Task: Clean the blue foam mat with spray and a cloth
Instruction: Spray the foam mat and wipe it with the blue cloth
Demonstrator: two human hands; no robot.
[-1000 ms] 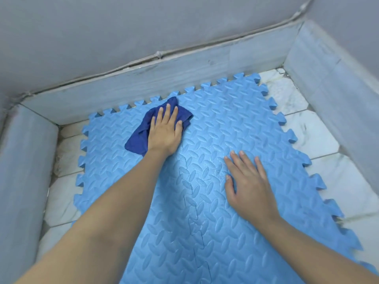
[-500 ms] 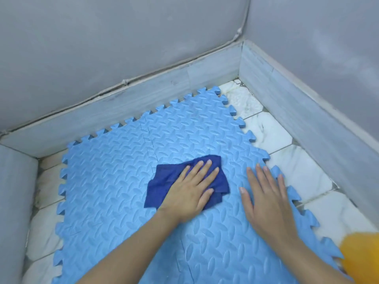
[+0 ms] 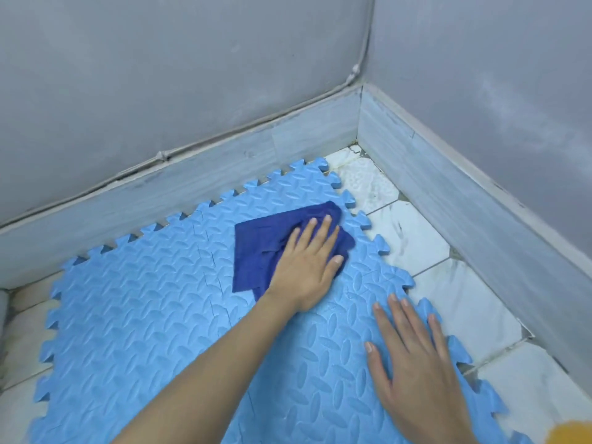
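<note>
A light blue foam mat (image 3: 144, 315) of interlocking tiles with toothed edges lies on the floor. On its far right corner lies a dark blue cloth (image 3: 256, 248), partly folded. My left hand (image 3: 307, 267) presses flat on the cloth, fingers spread toward the corner. My right hand (image 3: 413, 363) rests flat on the mat near its right edge, fingers apart, holding nothing. No spray bottle is clearly visible.
White marble floor tiles (image 3: 448, 299) show to the right of the mat. Grey skirting (image 3: 480, 219) and grey walls meet in a corner just beyond the mat. A blurred orange-yellow object (image 3: 570, 432) sits at the bottom right edge.
My left hand has slid the cloth from the mat's far left side across to its far right corner. My right hand has stayed flat on the mat near the right edge.
</note>
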